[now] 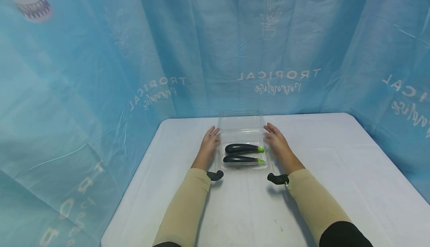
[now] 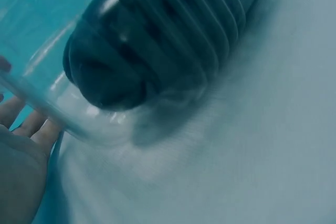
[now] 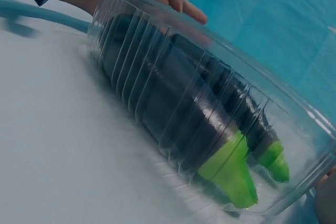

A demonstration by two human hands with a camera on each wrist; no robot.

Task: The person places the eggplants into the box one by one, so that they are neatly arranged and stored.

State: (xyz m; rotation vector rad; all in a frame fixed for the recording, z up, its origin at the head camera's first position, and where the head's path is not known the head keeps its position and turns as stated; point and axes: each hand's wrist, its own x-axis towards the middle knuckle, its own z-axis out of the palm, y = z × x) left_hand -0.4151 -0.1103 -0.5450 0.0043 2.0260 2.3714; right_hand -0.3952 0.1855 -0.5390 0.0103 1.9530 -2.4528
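The left hand [image 1: 210,140] is at the left side of the clear box [image 1: 231,137], the right hand [image 1: 276,139] at its right, fingers loosely extended; how firmly they touch is hard to tell. Inside the box lie two eggplants [image 1: 239,149]. Behind it are its open lid [image 1: 241,122] and a blue curtain [image 1: 215,45] reading "TROPICAL Paradise", mirrored.
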